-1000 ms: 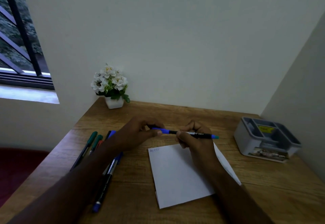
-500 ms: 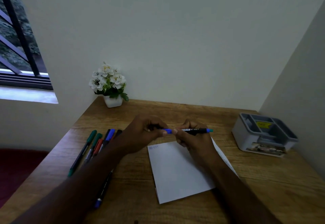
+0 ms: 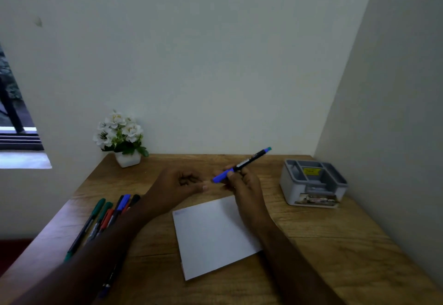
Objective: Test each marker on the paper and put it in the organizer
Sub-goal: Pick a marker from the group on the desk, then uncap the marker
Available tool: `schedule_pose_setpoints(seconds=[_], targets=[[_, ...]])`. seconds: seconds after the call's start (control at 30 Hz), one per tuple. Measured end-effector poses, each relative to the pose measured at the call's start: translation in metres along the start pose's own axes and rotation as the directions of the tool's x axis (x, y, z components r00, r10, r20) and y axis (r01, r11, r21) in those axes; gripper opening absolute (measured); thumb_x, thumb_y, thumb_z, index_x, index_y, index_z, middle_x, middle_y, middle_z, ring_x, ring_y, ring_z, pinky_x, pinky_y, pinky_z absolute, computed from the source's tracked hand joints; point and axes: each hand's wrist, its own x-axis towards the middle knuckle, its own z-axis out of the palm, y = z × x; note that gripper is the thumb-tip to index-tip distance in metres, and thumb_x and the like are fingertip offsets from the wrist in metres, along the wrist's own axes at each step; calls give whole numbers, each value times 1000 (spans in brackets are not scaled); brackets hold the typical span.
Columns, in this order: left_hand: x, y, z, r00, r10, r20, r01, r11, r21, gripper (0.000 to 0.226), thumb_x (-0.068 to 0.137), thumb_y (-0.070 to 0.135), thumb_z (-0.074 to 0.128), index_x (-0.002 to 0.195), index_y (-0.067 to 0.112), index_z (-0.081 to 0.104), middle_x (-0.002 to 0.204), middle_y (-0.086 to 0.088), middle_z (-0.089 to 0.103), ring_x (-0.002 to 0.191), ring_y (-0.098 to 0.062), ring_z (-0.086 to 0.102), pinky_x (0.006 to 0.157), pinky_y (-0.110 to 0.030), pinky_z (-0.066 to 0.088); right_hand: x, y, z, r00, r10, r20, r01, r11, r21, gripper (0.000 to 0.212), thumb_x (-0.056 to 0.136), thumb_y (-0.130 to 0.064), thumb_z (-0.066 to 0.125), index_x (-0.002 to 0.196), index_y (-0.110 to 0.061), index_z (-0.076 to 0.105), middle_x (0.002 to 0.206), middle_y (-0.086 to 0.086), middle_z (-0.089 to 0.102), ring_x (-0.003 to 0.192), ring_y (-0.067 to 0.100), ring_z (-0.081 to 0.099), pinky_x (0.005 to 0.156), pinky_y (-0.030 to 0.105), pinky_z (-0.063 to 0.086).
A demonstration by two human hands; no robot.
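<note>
Nearest the lower edge of the frame, both forearms reach in over the wooden tabletop. Paper lies bottom centre, almost blank; only a faint small scribble at its upper-left corner, so testing looks barely begun. Lower left: a loose row of untested markers, green, red, blue and black caps, partly under the left forearm; count uncertain. Mid-frame, left hand loosely curled, empty as far as I can tell, fingertips just short of the blue marker. Right hand pinches that marker near its blue cap, cap seated, barrel tilted up toward the right. Right of centre, grey organizer: no markers visible in its compartments. Judgement: one marker tested, none filed, the row remaining.
</note>
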Motion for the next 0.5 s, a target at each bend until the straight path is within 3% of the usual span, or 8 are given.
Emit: schedule_pose_setpoints(seconds=[0.13, 0.3, 0.37, 0.43, 0.5], targets=[[25, 13, 20, 995, 28, 101, -38, 994, 100, 14, 84, 27, 74, 71, 21, 74, 67, 6, 72, 63, -8, 67, 59, -11, 44, 2, -10, -31, 996, -85, -17, 74, 936, -343, 17, 103, -16, 46, 98, -15, 62, 75, -1, 61, 67, 8, 57, 67, 29, 46], [63, 39, 74, 976, 49, 210, -79, 987, 138, 22, 86, 32, 72, 72, 14, 73, 64, 2, 71, 60, -8, 67, 61, -26, 51, -3, -47, -108, 966, -254, -39, 167, 735, -658, 24, 99, -17, 57, 122, -20, 56, 79, -11, 57, 70, -7, 56, 61, 6, 40], [77, 48, 98, 969, 60, 238, -93, 987, 129, 23, 86, 32, 72, 73, 13, 73, 66, 1, 72, 60, -9, 69, 63, -28, 54, -4, -71, -147, 953, -292, -83, 149, 688, -710, 15, 93, -13, 63, 105, -20, 58, 75, -11, 61, 68, -10, 58, 58, 6, 40], [88, 58, 120, 963, 75, 260, -108, 987, 117, 22, 86, 31, 72, 74, 13, 73, 68, 1, 72, 61, -9, 69, 64, -28, 56, -3, -91, -185, 937, -321, -139, 99, 625, -774, 5, 89, -14, 67, 92, -18, 65, 76, -8, 66, 68, -1, 62, 59, 13, 44], [96, 67, 138, 956, 94, 279, -129, 986, 108, 17, 87, 28, 71, 75, 16, 73, 68, 2, 72, 60, -8, 69, 62, -26, 57, -2, -108, -218, 922, -343, -181, 47, 561, -826, 4, 87, -15, 69, 85, -16, 71, 76, -6, 67, 69, 1, 61, 59, 10, 42]])
